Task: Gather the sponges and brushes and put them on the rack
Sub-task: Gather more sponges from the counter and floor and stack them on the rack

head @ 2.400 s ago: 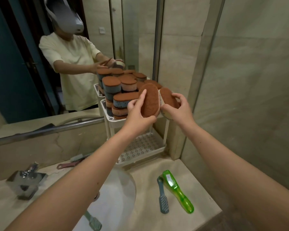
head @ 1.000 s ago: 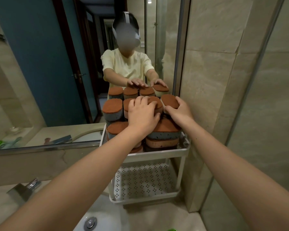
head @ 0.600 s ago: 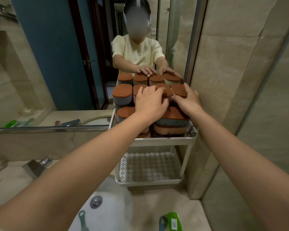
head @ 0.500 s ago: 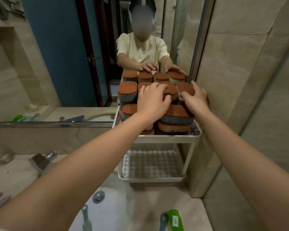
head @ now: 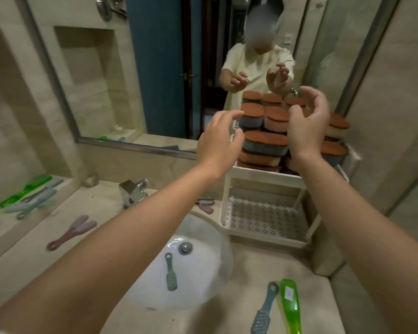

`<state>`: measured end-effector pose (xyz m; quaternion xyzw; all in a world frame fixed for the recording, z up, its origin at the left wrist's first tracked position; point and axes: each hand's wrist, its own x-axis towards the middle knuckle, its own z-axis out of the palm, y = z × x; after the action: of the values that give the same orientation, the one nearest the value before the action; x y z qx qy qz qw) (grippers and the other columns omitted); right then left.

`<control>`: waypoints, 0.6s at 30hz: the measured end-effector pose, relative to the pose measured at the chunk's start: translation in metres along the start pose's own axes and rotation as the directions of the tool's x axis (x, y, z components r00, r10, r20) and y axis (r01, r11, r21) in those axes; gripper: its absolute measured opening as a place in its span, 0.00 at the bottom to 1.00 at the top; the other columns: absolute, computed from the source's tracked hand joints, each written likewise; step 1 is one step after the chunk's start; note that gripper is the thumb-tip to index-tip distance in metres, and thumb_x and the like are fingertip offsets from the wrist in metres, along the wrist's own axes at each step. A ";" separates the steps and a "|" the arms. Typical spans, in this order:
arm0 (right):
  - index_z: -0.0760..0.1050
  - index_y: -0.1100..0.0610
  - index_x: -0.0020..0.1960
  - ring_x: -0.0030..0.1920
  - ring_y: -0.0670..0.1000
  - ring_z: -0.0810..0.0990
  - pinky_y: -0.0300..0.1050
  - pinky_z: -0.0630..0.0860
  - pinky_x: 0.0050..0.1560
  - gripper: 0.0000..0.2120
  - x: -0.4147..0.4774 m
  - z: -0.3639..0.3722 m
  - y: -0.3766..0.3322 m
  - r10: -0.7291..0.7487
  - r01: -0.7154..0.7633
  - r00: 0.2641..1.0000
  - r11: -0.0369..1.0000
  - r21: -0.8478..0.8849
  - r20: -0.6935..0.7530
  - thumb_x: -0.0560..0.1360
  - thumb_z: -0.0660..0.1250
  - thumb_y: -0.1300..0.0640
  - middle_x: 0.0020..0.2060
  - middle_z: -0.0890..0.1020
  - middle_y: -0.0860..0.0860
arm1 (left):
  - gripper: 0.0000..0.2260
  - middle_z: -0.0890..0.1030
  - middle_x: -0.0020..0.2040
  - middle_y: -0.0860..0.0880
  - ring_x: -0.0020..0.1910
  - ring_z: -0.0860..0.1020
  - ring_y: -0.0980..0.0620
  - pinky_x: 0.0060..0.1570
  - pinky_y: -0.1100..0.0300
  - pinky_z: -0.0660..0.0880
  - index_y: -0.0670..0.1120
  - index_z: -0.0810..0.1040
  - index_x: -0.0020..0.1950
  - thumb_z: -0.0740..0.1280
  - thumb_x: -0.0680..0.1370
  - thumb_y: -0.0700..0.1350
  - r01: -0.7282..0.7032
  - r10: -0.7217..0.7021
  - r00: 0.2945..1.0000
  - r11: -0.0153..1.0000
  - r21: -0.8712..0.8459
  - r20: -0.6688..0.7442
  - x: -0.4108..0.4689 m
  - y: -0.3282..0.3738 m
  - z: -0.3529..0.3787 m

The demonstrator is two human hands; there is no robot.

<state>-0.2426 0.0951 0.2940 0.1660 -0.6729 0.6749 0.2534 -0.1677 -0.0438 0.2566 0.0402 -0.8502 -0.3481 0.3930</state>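
A white two-tier rack (head: 263, 174) stands in the counter's back right corner, its top tier piled with several brown-topped sponges (head: 266, 141). My left hand (head: 219, 143) and my right hand (head: 308, 126) hover just in front of the pile, fingers loosely spread, holding nothing. The rack's perforated lower tier (head: 263, 219) holds nothing. A grey-blue brush (head: 264, 309) and a green brush (head: 290, 307) lie on the counter at the front right. Another grey-blue brush (head: 170, 272) lies in the sink basin. Pink brushes (head: 73, 231) lie on the left counter, and another pink brush (head: 206, 204) lies beside the rack.
The white sink basin (head: 203, 285) sits in the middle of the counter, with a chrome tap (head: 133, 191) behind it. More green and pale brushes (head: 29, 196) lie on a ledge at the far left. A mirror (head: 155, 68) covers the back wall; a tiled wall closes the right side.
Both hands have lifted off the sponge pile and drawn back, fingers opening. The view has tilted down and left, showing the sink and counter brushes.
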 end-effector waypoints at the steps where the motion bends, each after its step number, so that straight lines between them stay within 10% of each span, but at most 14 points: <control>1: 0.73 0.49 0.58 0.60 0.42 0.74 0.38 0.71 0.64 0.16 -0.014 0.009 -0.005 -0.005 0.004 1.000 1.000 0.009 0.025 0.73 0.61 0.63 0.61 0.75 0.51 | 0.16 0.73 0.64 0.56 0.61 0.72 0.59 0.55 0.60 0.71 0.53 0.73 0.66 0.61 0.79 0.46 0.019 -0.019 1.000 1.000 0.005 -0.008 -0.009 -0.006 -0.013; 10: 0.75 0.55 0.61 0.55 0.49 0.76 0.39 0.73 0.59 0.18 -0.174 0.083 -0.040 0.094 -0.096 0.907 0.995 -0.015 0.410 0.73 0.62 0.66 0.59 0.77 0.56 | 0.17 0.73 0.62 0.56 0.55 0.74 0.59 0.48 0.61 0.74 0.54 0.73 0.66 0.61 0.78 0.44 0.198 -0.191 0.978 0.975 0.102 -0.080 -0.131 -0.054 -0.151; 18: 0.75 0.55 0.62 0.55 0.47 0.78 0.48 0.77 0.58 0.17 -0.327 0.123 -0.063 0.181 -0.190 0.676 0.979 -0.069 0.714 0.74 0.63 0.65 0.57 0.78 0.51 | 0.17 0.74 0.61 0.56 0.52 0.75 0.60 0.52 0.54 0.77 0.55 0.72 0.65 0.62 0.77 0.44 0.428 -0.397 0.899 0.884 0.187 -0.184 -0.258 -0.091 -0.255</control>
<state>0.0455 -0.0681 0.1666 0.3479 -0.7277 0.5827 -0.0994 0.1687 -0.1673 0.1497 0.2885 -0.8258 -0.3228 0.3613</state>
